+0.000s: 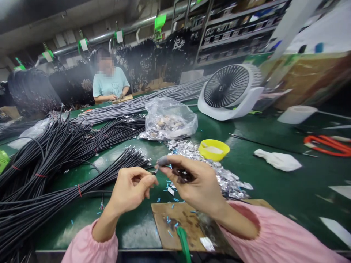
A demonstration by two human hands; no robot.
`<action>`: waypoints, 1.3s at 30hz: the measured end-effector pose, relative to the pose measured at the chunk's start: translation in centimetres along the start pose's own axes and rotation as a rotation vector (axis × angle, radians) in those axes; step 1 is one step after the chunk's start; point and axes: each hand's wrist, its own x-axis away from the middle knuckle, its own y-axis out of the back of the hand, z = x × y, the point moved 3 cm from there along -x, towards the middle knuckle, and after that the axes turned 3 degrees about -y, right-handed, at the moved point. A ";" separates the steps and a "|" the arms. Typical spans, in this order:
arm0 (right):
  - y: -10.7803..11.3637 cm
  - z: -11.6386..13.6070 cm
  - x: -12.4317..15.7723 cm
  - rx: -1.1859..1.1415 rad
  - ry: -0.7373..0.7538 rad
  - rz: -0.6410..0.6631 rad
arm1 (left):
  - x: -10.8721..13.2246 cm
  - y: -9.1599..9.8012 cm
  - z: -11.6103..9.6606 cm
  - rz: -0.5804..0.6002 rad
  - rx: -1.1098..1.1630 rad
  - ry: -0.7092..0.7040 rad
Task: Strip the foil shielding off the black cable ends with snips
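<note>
My left hand (131,190) is closed in a pinch on the end of a black cable (93,192) that runs off to the left. My right hand (193,182) is closed too, its fingertips meeting the left hand's at the cable tip, with a small dark thing in its palm that I cannot make out. Both hands hover above a brown board (175,223) at the table's near edge, strewn with small blue bits. A pile of silvery foil scraps (216,168) lies just behind my right hand.
Bundles of black cables (55,157) cover the left of the green table (274,182). Behind are a yellow bowl (214,149), a clear bag of scraps (170,118), a white fan (230,91), a white rag (278,160) and orange scissors (327,144). A person in a light blue shirt (109,84) works at the far side.
</note>
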 end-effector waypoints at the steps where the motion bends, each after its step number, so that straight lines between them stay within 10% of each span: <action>1: 0.0 0.0 0.0 -0.013 -0.034 -0.002 | 0.0 -0.1 0.2 -0.041 0.019 0.001; 12: -0.7 0.5 0.1 -0.088 -0.079 -0.117 | -1.0 -0.1 0.7 -0.467 -0.064 -0.267; 23: -0.4 -1.5 -0.7 -0.262 -0.312 -0.057 | -0.9 0.0 0.5 -0.280 -0.163 -0.335; 30: -0.7 -1.1 -0.1 -0.071 -0.261 -0.107 | 0.0 -1.6 0.3 -0.579 -0.859 -0.806; 34: -0.4 -1.0 -0.1 -0.040 -0.273 -0.067 | -0.8 -2.3 1.1 -0.441 -1.213 -0.886; 39: 3.0 -2.0 -1.7 0.354 -0.218 -0.306 | -1.1 -1.4 1.4 -0.391 -0.865 -0.842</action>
